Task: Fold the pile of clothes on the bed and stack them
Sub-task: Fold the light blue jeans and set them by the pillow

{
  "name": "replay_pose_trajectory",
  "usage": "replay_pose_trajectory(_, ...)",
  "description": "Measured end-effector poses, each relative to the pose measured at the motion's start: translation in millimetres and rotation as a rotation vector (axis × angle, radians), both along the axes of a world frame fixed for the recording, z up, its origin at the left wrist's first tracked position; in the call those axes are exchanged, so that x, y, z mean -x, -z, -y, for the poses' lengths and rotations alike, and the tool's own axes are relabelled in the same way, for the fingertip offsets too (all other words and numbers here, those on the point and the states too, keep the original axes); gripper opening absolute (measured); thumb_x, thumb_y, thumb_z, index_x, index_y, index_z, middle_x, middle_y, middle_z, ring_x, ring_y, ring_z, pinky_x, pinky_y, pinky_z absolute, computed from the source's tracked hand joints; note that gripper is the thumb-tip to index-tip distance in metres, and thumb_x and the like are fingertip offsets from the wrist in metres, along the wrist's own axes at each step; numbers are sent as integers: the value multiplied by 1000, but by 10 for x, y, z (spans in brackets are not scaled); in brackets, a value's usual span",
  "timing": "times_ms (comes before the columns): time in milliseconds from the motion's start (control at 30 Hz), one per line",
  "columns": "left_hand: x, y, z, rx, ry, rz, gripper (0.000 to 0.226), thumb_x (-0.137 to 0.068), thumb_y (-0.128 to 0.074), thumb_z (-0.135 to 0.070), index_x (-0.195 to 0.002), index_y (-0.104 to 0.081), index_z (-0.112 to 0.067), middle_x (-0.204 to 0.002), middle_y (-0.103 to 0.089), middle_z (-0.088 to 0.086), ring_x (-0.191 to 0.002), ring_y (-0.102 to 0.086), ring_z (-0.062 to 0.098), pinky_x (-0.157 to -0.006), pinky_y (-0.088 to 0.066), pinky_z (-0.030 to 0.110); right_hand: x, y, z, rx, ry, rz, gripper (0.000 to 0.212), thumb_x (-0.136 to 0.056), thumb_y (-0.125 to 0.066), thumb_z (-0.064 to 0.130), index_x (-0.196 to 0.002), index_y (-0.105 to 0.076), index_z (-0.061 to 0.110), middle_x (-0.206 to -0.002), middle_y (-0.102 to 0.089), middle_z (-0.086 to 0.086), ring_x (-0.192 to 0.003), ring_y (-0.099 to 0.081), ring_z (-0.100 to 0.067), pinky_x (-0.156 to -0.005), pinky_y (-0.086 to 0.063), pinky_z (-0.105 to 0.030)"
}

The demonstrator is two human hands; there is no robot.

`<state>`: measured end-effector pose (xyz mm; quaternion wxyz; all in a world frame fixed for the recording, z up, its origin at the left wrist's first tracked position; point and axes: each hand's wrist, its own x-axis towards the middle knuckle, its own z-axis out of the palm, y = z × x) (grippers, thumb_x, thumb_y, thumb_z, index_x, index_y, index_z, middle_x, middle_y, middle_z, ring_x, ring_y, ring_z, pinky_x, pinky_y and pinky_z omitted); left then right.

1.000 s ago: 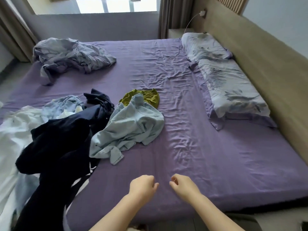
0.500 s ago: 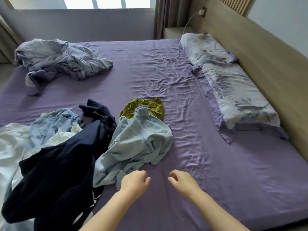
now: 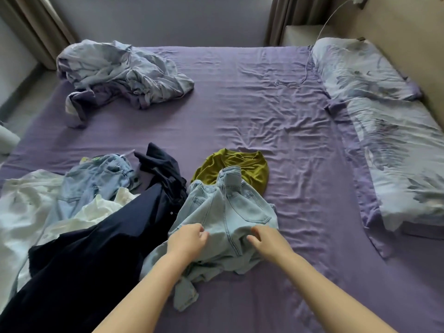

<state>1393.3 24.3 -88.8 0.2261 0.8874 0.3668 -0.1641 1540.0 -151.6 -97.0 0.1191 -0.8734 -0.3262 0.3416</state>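
Whereas both hands had hovered over bare sheet a second earlier, the left hand (image 3: 187, 241) and right hand (image 3: 269, 241) now lay on the crumpled light denim jeans (image 3: 228, 212), fingers curled and pinching soft folds. Beside the jeans: olive satin top (image 3: 242, 164) beyond, dark navy garment (image 3: 108, 248) leftward, on the wrinkled purple bed (image 3: 264, 111).
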Motion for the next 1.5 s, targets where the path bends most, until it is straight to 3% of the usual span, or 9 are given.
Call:
replay_pose_trajectory(133,-389,197,-223,5,-38,51,28,-94,-46,-36,-97,-68,-19,-99,-65,0,-98,-59,21,-75,-50,35,-285,303,-305,43,-16,23,43,-95,-48,42,-130,-54,16,-133,-54,-4,-126,-45,-23,-102,-38,-38)
replay_pose_trajectory(233,-611,394,-301,22,-82,78,27,-94,-50,-35,-109,-64,-17,-115,-59,3,-113,-51,23,-90,-46,39,-375,501,-420,32,-36,16,49,-93,-51,46,-135,-51,21,-136,-52,0,-128,-43,-22,-105,-36,-37)
replay_pose_trajectory(400,-716,633,-254,118,-145,37,52,-95,-53,-31,-143,-37,-22,-133,-54,3,-123,-49,24,-97,-43,42,-321,707,-302,73,-37,16,32,-91,-49,49,-94,-65,21,-97,-65,-2,-98,-59,-24,-76,-42,-36)
replay_pose_trajectory(600,-458,686,74,215,-15,182,42,-95,-53,-22,-136,-49,-30,-113,-59,2,-111,-52,19,-92,-41,30,-196,716,-140,-12,132,-91,37,-97,-42,48,-79,-61,22,-88,-67,3,-95,-61,-21,-69,-36,-32)
replay_pose_trajectory(733,-248,530,368,258,0,294,41,-94,-54,-21,-132,-52,-37,-90,-49,-5,-99,-53,17,-79,-34,20,-137,494,-303,-186,317,-232,50,-93,-50,51,-129,-55,16,-125,-62,-3,-117,-55,-18,-95,-41,-30)
replay_pose_trajectory(900,41,280,730,353,-32,391,40,-92,-58,-19,-129,-58,-32,-89,-49,-6,-98,-54,13,-81,-37,17,84,202,-455,-350,354,-218,82,-85,-69,36,-150,-23,15,-148,-40,-5,-137,-36,-20,-109,-29,-29)
replay_pose_trajectory(1100,300,-23,895,476,-104,492,31,-92,-61,-30,-123,-63,-27,-92,-55,-14,-87,-53,-4,-80,-38,6,214,-126,-226,-520,429,-192,50,-89,-63,8,-137,-48,12,-133,-57,-5,-124,-52,-19,-106,-38,-29)
replay_pose_trajectory(1267,146,-554,606,390,-201,693,40,-90,-65,-25,-129,-56,-20,-112,-55,-4,-103,-55,10,-88,-44,15,114,-676,-19,-706,429,-232,27,-89,-64,10,-113,-63,23,-105,-67,8,-100,-63,-9,-83,-49,-15)
replay_pose_trajectory(1500,-254,-1692,236,243,222,711,72,-82,-73,-34,-144,-35,-33,-154,-26,-9,-141,-16,8,-117,-18,32,95,-1754,167,-952,273,-352,20,-81,-67,31,-100,-74,32,-101,-73,5,-97,-67,-10,-78,-52,-18)
